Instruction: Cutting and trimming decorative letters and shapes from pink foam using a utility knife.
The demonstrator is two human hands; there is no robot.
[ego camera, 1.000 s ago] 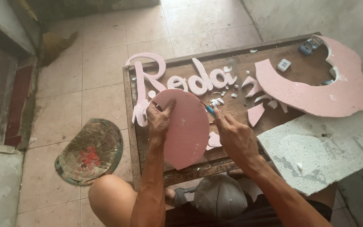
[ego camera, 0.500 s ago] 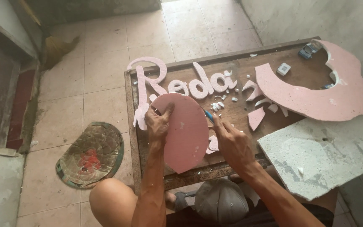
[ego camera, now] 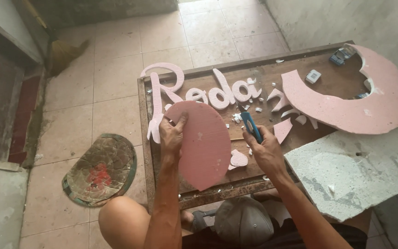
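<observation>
Pink oval foam piece lies tilted on the wooden worktop, overhanging its near edge. Left hand grips its upper left rim. Right hand clenched round a blue utility knife, just beside the oval. Pink cut-out letters beyond; large pink offcut at right.

Small blue packet, flat, oblong, lying at far right of wooden table, just beside inner edge of big pink foam offcut.

Small white square box with grey face, nearer and left of packet, on bare wood, close to offcut.

Pink-white foam sign letters, cursive, in row along far left of table.
</observation>
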